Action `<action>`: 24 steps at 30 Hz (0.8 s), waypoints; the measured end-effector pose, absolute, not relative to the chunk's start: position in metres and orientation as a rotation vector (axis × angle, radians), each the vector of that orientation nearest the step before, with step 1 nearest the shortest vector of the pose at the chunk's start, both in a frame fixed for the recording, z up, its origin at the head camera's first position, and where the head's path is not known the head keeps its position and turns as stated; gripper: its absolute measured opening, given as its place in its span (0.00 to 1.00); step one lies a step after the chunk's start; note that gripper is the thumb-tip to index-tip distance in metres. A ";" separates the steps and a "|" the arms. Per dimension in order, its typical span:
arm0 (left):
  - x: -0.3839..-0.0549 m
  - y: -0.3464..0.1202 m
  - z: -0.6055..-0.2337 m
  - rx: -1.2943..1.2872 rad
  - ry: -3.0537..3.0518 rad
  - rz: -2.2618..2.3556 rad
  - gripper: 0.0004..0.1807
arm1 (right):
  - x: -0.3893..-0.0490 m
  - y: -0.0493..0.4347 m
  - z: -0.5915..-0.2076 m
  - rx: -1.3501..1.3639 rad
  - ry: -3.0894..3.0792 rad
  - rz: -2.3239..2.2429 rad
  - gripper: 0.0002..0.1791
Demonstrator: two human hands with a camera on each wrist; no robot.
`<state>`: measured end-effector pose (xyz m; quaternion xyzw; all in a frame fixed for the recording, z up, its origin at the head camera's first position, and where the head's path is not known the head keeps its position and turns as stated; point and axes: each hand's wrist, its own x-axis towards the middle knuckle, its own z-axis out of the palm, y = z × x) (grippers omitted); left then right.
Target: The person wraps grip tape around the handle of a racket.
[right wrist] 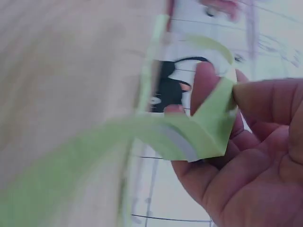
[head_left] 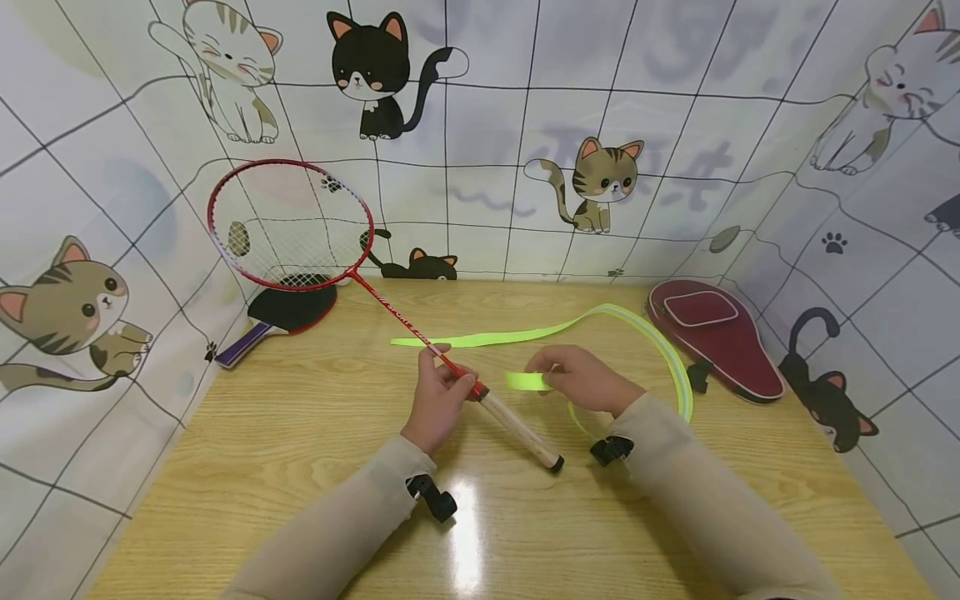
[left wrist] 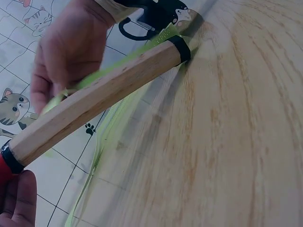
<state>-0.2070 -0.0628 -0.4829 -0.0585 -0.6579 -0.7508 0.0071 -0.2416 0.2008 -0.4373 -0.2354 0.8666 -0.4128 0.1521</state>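
A red badminton racket (head_left: 390, 308) slants across the head view, its strung head up at the left. My left hand (head_left: 438, 398) grips it at the red cone just above the bare wooden handle (left wrist: 94, 101), which ends in a black cap. To the right of the handle, my right hand (head_left: 581, 379) pinches a neon yellow-green grip tape (head_left: 527, 381) between thumb and fingers. In the right wrist view the tape (right wrist: 213, 120) folds over the fingers, with a pale strip along it. The rest of the tape loops over the table behind both hands.
At the left back lies a table tennis bat (head_left: 296, 304) with a black face, partly behind the racket head. A dark red bat case (head_left: 712, 337) lies at the right back. Cat-printed cloth (head_left: 487, 125) rises around the wooden table (head_left: 300, 400).
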 end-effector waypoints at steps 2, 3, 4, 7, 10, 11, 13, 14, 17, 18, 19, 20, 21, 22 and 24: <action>-0.207 -0.063 -0.484 -0.190 -2.061 -2.353 0.30 | -0.243 0.205 -0.429 -0.652 2.438 -1.314 0.15; -0.207 -0.063 -0.483 -0.192 -2.064 -2.353 0.30 | -0.243 0.206 -0.424 -0.641 2.417 -1.369 0.15; -0.207 -0.063 -0.483 -0.194 -2.067 -2.352 0.30 | -0.244 0.207 -0.420 -0.633 2.398 -1.416 0.15; -0.207 -0.063 -0.483 -0.190 -2.086 -2.331 0.30 | -0.243 0.207 -0.411 -0.604 2.366 -1.507 0.13; -0.208 -0.064 -0.482 -0.189 -2.106 -2.314 0.30 | -0.241 0.203 -0.406 -0.589 2.337 -1.599 0.12; -0.208 -0.064 -0.482 -0.190 -2.112 -2.310 0.30 | -0.240 0.200 -0.405 -0.590 2.330 -1.627 0.12; -0.208 -0.064 -0.482 -0.197 -2.119 -2.314 0.30 | -0.238 0.195 -0.404 -0.600 2.324 -1.671 0.11; -0.208 -0.064 -0.482 -0.199 -2.112 -2.328 0.30 | -0.237 0.192 -0.403 -0.606 2.325 -1.688 0.11; -0.209 -0.066 -0.483 -0.204 -2.109 -2.354 0.31 | -0.235 0.182 -0.400 -0.614 2.332 -1.729 0.11; -0.209 -0.066 -0.484 -0.205 -2.105 -2.365 0.31 | -0.234 0.179 -0.400 -0.619 2.330 -1.742 0.11; -0.209 -0.066 -0.485 -0.205 -2.104 -2.374 0.31 | -0.233 0.175 -0.400 -0.626 2.331 -1.752 0.11; -0.210 -0.067 -0.485 -0.204 -2.104 -2.383 0.31 | -0.233 0.172 -0.401 -0.628 2.336 -1.756 0.11; -0.210 -0.067 -0.486 -0.203 -2.107 -2.385 0.31 | -0.232 0.169 -0.402 -0.638 2.335 -1.761 0.11; -0.210 -0.067 -0.486 -0.201 -2.108 -2.389 0.31 | -0.232 0.166 -0.402 -0.649 2.339 -1.760 0.10; -0.210 -0.067 -0.486 -0.202 -2.095 -2.406 0.31 | -0.230 0.160 -0.405 -0.668 2.343 -1.758 0.10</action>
